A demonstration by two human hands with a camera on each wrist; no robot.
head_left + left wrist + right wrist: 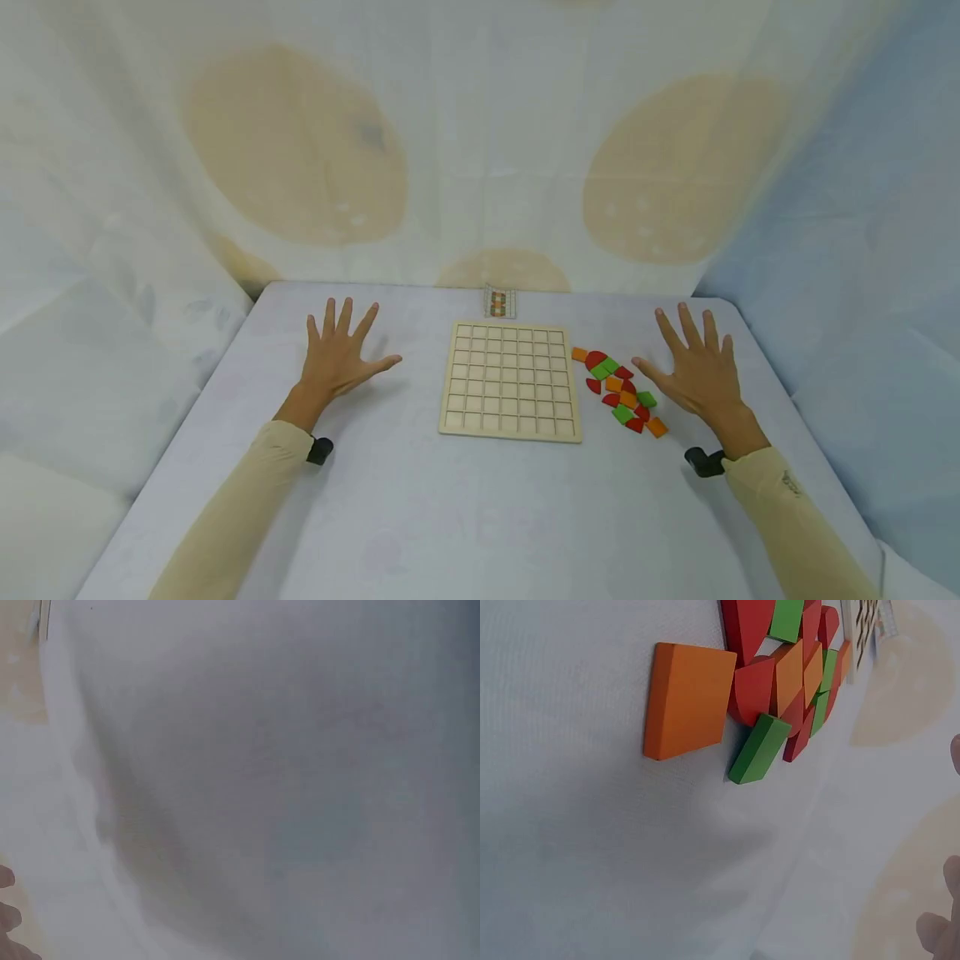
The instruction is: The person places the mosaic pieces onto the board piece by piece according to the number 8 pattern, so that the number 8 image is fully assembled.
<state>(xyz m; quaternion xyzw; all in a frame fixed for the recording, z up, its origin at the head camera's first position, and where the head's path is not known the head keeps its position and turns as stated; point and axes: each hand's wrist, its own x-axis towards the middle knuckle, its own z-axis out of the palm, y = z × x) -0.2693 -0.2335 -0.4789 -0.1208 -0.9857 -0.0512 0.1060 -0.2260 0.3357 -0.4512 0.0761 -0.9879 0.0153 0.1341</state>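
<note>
My left hand (330, 360) is held with its fingers spread, left of a pale wooden grid board (510, 381); nothing is in it. On the other side my right hand (701, 375) is spread the same way and holds nothing. Nearest to it lies a loose group of coloured blocks: orange squares (657, 427), green squares (647, 400) and red rounded pieces (596, 359). In the right wrist view an orange block (690, 701) lies flat close to the camera, beside a green block (760, 749). Only fingertips (7, 919) show in the left wrist view.
A small printed card (499, 302) with a coloured pattern stands or lies behind the board, near the table's back edge. The white-covered table (465, 517) has hanging cloth (495, 167) behind it and at both sides. A black wrist camera (703, 462) sits at each cuff.
</note>
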